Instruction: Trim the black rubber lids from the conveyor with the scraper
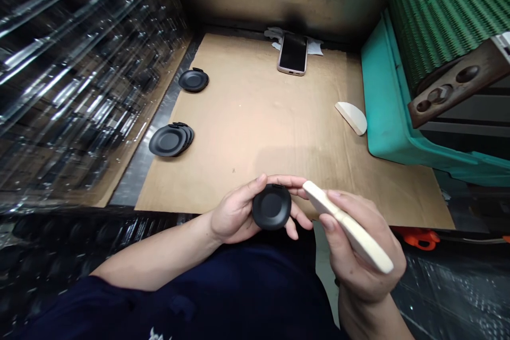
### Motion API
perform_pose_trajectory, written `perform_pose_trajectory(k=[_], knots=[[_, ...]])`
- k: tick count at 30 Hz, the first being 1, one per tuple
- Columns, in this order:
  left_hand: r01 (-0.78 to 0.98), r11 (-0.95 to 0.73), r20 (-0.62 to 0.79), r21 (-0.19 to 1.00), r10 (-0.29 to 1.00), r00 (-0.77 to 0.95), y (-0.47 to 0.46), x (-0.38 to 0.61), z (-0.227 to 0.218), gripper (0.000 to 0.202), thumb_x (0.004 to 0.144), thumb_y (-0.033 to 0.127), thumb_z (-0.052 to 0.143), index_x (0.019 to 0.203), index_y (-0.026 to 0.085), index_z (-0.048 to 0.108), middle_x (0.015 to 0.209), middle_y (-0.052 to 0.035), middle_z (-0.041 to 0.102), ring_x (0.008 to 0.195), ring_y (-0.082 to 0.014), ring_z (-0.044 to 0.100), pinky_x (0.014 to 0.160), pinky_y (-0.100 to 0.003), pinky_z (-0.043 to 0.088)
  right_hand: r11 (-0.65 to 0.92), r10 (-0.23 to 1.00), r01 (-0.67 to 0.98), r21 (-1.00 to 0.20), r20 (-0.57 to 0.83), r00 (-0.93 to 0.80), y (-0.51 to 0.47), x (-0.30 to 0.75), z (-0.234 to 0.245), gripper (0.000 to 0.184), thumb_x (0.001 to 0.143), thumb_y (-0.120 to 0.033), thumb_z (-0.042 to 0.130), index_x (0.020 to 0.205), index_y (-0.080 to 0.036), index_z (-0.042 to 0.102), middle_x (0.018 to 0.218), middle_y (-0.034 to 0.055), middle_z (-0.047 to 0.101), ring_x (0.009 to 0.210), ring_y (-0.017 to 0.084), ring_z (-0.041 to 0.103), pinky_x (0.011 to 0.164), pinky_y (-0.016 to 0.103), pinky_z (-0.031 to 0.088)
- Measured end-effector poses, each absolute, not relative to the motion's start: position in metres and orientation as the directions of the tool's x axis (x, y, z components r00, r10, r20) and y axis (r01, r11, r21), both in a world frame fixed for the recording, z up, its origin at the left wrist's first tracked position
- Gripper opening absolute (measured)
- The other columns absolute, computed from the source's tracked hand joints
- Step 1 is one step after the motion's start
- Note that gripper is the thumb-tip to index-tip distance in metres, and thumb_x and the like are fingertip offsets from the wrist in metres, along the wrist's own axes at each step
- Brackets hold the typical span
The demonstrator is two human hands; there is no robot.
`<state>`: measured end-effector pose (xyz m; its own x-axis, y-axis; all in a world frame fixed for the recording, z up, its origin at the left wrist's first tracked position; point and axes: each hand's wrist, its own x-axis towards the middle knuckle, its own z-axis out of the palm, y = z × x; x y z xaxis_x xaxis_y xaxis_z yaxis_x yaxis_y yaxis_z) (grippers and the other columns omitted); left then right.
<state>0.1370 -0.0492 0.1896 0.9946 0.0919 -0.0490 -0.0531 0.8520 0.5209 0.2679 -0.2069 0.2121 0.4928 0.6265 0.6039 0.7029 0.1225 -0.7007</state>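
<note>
Overall, from left to right: stacked clear plastic trays (67,74) fill the left of the frame, beside a cardboard sheet (247,117) bearing a single black round disc (193,81) at upper left and a small stack of black discs (170,141) below it. At lower centre, the left hand (235,212) curls its thumb and fingers around the rim of a held black disc (271,207), face upward. At top centre lies a phone (293,54). The right hand (354,276) pinches a cream flat bar (346,227) between thumb and fingers; the bar's upper end touches the left fingertips, just beside the held disc. At right, a white half-round piece (351,118) lies near a teal crate (382,90).
</note>
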Motion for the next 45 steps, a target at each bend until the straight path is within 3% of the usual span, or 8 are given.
perform_pose_trajectory(k=[5, 11, 24, 33, 36, 39, 41, 45], knots=[[-0.116, 0.885, -0.013, 0.451, 0.137, 0.991, -0.050, 0.140, 0.190, 0.052, 0.103, 0.051, 0.038, 0.129, 0.014, 0.062, 0.119, -0.0196, 0.068, 0.099, -0.0349, 0.073, 0.069, -0.036, 0.056, 0.069, 0.489, 0.709, -0.702, 0.643, 0.589, -0.199, 0.274, 0.201, 0.046, 0.085, -0.007, 0.072, 0.128, -0.023, 0.068, 0.113, 0.0063, 0.074, 0.100, 0.024, 0.070, 0.084, 0.041, 0.059], [-0.101, 0.891, -0.007, 0.443, 0.116, 0.993, -0.050, 0.140, 0.188, 0.050, 0.102, 0.054, 0.039, 0.116, 0.014, 0.066, 0.117, -0.0202, 0.071, 0.098, -0.0361, 0.075, 0.062, -0.034, 0.056, -0.069, 0.545, 0.625, -0.778, 0.495, 0.676, -0.198, 0.281, 0.189, 0.035, 0.089, -0.019, 0.073, 0.123, -0.026, 0.070, 0.114, 0.0041, 0.073, 0.103, 0.022, 0.068, 0.088, 0.037, 0.058], [-0.102, 0.885, -0.006, 0.454, 0.118, 0.993, -0.049, 0.140, 0.195, 0.071, 0.105, 0.058, 0.021, 0.133, 0.012, 0.067, 0.139, -0.0216, 0.063, 0.127, -0.0361, 0.062, 0.098, -0.044, 0.050, -0.100, 0.583, 0.540, -0.836, 0.391, 0.712, -0.194, 0.279, 0.181, 0.029, 0.093, -0.024, 0.069, 0.121, -0.028, 0.069, 0.115, 0.0041, 0.072, 0.101, 0.022, 0.069, 0.090, 0.040, 0.058], [-0.146, 0.882, -0.042, 0.449, 0.183, 0.982, -0.050, 0.141, 0.195, 0.068, 0.106, 0.053, 0.021, 0.134, 0.011, 0.065, 0.136, -0.0182, 0.065, 0.127, -0.0332, 0.061, 0.100, -0.041, 0.050, 0.093, 0.227, 0.589, -0.803, 0.593, 0.773, -0.200, 0.272, 0.188, 0.031, 0.092, -0.025, 0.063, 0.122, -0.029, 0.068, 0.103, 0.0048, 0.068, 0.093, 0.026, 0.069, 0.079, 0.046, 0.059], [-0.148, 0.884, -0.053, 0.443, 0.191, 0.980, -0.052, 0.141, 0.195, 0.060, 0.107, 0.043, 0.022, 0.133, 0.011, 0.065, 0.132, -0.0165, 0.067, 0.125, -0.0297, 0.062, 0.106, -0.043, 0.047, 0.170, 0.501, 0.609, -0.775, 0.600, 0.624, -0.206, 0.263, 0.202, 0.037, 0.091, -0.017, 0.064, 0.125, -0.029, 0.068, 0.105, 0.0031, 0.071, 0.094, 0.025, 0.070, 0.077, 0.042, 0.060], [-0.159, 0.879, -0.054, 0.450, 0.205, 0.977, -0.053, 0.141, 0.194, 0.056, 0.106, 0.038, 0.025, 0.132, 0.010, 0.065, 0.128, -0.0162, 0.068, 0.125, -0.0290, 0.061, 0.115, -0.047, 0.039, 0.238, 0.804, 0.665, -0.708, 0.528, 0.274, -0.205, 0.256, 0.213, 0.046, 0.088, -0.009, 0.066, 0.133, -0.021, 0.063, 0.117, 0.0066, 0.073, 0.102, 0.024, 0.070, 0.085, 0.042, 0.060], [-0.169, 0.868, -0.052, 0.466, 0.217, 0.975, -0.053, 0.140, 0.193, 0.055, 0.105, 0.038, 0.026, 0.131, 0.009, 0.065, 0.124, -0.0160, 0.069, 0.126, -0.0304, 0.060, 0.118, -0.050, 0.035, 0.289, 0.868, 0.695, -0.658, 0.487, 0.101, -0.200, 0.252, 0.214, 0.049, 0.088, -0.005, 0.064, 0.135, -0.015, 0.060, 0.123, 0.0110, 0.072, 0.103, 0.024, 0.070, 0.087, 0.043, 0.059], [-0.140, 0.864, -0.104, 0.483, 0.216, 0.971, -0.052, 0.138, 0.191, 0.056, 0.106, 0.041, 0.024, 0.123, 0.010, 0.067, 0.117, -0.0146, 0.067, 0.127, -0.0325, 0.059, 0.119, -0.053, 0.032, 0.266, 0.841, 0.753, -0.602, 0.527, 0.124, -0.190, 0.248, 0.210, 0.049, 0.088, -0.003, 0.058, 0.136, -0.013, 0.061, 0.128, 0.0140, 0.070, 0.107, 0.026, 0.068, 0.093, 0.047, 0.056]])
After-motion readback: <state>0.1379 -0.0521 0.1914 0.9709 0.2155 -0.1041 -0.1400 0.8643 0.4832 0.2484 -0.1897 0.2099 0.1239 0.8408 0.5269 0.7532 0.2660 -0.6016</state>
